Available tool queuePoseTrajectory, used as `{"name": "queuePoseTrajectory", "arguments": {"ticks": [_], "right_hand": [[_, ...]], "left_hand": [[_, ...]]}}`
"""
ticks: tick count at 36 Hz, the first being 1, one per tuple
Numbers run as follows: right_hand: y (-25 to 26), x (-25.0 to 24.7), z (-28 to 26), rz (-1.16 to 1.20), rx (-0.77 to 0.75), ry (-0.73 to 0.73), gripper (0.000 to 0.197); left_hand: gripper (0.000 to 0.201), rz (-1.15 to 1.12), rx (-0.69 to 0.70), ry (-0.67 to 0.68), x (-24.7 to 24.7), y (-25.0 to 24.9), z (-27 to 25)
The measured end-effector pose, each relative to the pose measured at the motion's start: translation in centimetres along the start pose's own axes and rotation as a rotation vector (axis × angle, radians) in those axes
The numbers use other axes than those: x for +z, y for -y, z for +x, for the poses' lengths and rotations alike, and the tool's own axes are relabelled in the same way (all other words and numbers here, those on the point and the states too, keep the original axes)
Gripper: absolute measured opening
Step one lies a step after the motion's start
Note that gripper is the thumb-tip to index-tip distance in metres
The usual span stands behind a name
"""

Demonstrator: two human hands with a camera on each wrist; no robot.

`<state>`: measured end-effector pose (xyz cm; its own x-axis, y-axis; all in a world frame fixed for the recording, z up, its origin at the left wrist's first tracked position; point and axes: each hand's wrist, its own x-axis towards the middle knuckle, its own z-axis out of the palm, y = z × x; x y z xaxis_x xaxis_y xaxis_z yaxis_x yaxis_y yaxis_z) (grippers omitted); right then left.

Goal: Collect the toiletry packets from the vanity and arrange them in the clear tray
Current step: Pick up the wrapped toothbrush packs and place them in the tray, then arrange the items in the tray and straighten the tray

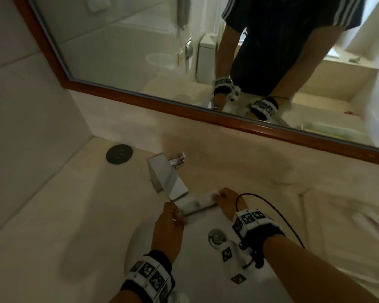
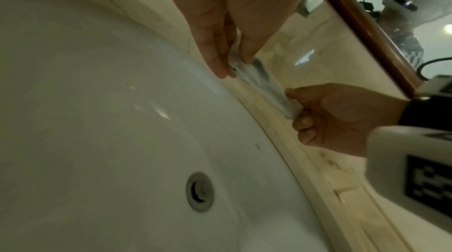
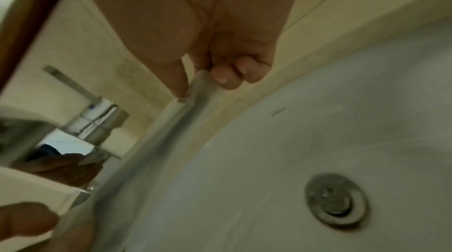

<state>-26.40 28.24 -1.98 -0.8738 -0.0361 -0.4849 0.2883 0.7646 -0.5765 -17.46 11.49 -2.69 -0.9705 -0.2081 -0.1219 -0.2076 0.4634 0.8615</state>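
Both hands pinch one long, thin, white plastic packet: left hand on one end, right hand on the other. The packet hangs between them, over the white round sink. A slip could drop it in.

Dim, yellowish light throughout; motion blur smears both wrist views.

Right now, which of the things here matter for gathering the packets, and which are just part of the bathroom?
Part of the job:
- white toiletry packet, held at both ends
- left hand, pinching one end
- right hand, pinching the other end

Just there:
- chrome faucet
- sink basin and its drain
- mirror
- black round cover
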Motion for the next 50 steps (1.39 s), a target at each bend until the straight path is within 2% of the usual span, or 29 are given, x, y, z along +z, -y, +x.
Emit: {"name": "queuePoseTrajectory", "arguments": {"ticks": [4, 9, 13, 17, 20, 22, 25, 29, 33, 37, 40, 43, 45, 48, 50], "right_hand": [[-3.3, -2.6, -4.5, 0.06, 0.023, -0.052, 0.028], [-9.0, -7.3, -10.8, 0.031, 0.006, -0.189, 0.037], [-15.4, -10.5, -16.7, 0.176, 0.026, -0.247, 0.027], [-21.4, -13.0, -22.2, 0.307, 0.112, -0.303, 0.029], [-25.4, -13.8, -25.2, 0.316, 0.183, -0.366, 0.031], [-27.7, -13.8, -26.7, 0.328, 0.214, -0.393, 0.032], [-30.2, -13.2, -28.4, 0.328, 0.23, -0.404, 0.034], [-32.1, -11.4, -29.4, 0.248, 0.251, -0.326, 0.029], [-31.8, -10.4, -28.8, 0.191, 0.275, -0.334, 0.011], [-30.8, -10.5, -27.5, 0.078, 0.302, -0.266, 0.025], [-30.6, -10.7, -27.0, -0.016, 0.294, -0.231, 0.025], [-30.9, -11.2, -27.0, -0.102, 0.247, -0.307, 0.017], [-30.6, -12.1, -26.9, -0.148, 0.218, -0.39, 0.016], [-29.6, -14.2, -25.4, -0.142, 0.198, -0.49, 0.013], [-29.0, -15.6, -23.9, -0.145, 0.192, -0.527, 0.009]], "left_hand": [[0.026, -0.005, 0.012, 0.105, 1.9, -1.6, -2.8], [0.015, -0.051, 0.094, 0.173, 5.8, -5.7, -6.8], [0.012, -0.057, 0.185, 0.314, 10.2, -8.8, -10.5], [0.016, -0.028, 0.275, 0.469, 15.0, -11.5, -14.2], [0.019, -0.017, 0.287, 0.561, 18.1, -12.9, -16.9], [0.017, 0.042, 0.296, 0.587, 19.9, -13.3, -18.2], [0.015, 0.28, 0.378, 0.552, 21.8, -12.9, -19.4], [0.018, 0.509, 0.457, 0.532, 22.7, -12.0, -20.3], [0.017, 0.652, 0.512, 0.488, 22.8, -12.3, -21.0], [0.017, 0.79, 0.5, 0.504, 22.8, -12.4, -20.9], [0.02, 0.865, 0.499, 0.533, 22.6, -12.6, -20.7], [0.026, 0.914, 0.506, 0.531, 22.2, -13.0, -20.4], [0.03, 0.845, 0.511, 0.528, 22.1, -13.4, -19.9], [0.043, 0.73, 0.562, 0.601, 22.8, -13.6, -18.9], [0.048, 0.768, 0.614, 0.642, 23.7, -13.7, -18.5]]}}
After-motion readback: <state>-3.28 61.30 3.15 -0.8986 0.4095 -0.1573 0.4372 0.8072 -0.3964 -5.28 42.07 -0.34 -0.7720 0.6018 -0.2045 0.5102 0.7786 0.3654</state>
